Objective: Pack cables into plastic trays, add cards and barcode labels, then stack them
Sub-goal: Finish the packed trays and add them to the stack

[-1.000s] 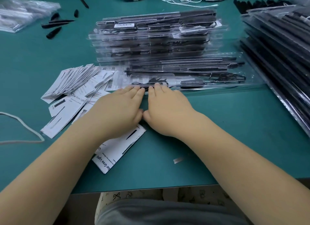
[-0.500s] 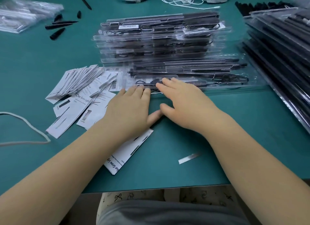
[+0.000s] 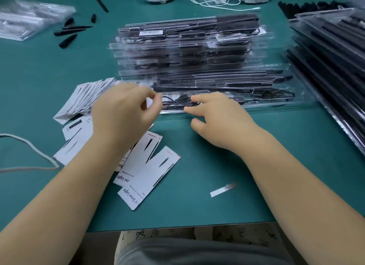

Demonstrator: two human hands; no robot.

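A clear plastic tray (image 3: 276, 104) with black cable and rods lies in front of me on the green table. My right hand (image 3: 217, 120) rests its straight fingertips on the tray's near edge, over the coiled black cable (image 3: 177, 99). My left hand (image 3: 124, 112) hovers just left of the tray, above the cards, blurred; its fingers are loosely curled and I see nothing between them. White printed cards (image 3: 150, 170) lie under my left forearm, with a fanned pile of cards (image 3: 87, 98) further left. A stack of packed trays (image 3: 187, 47) stands behind the front tray.
Another stack of trays (image 3: 335, 57) leans along the right side. A small white label strip (image 3: 223, 190) lies near the table's front edge. A white cord (image 3: 29, 148) runs at the left. Black spikes (image 3: 69, 33) and plastic bags (image 3: 29, 17) lie at the back left.
Both hands have lifted off the table and moved apart. The left hand rose and curled its fingers; the right hand reached onto the tray's edge. Two cards now lie uncovered.
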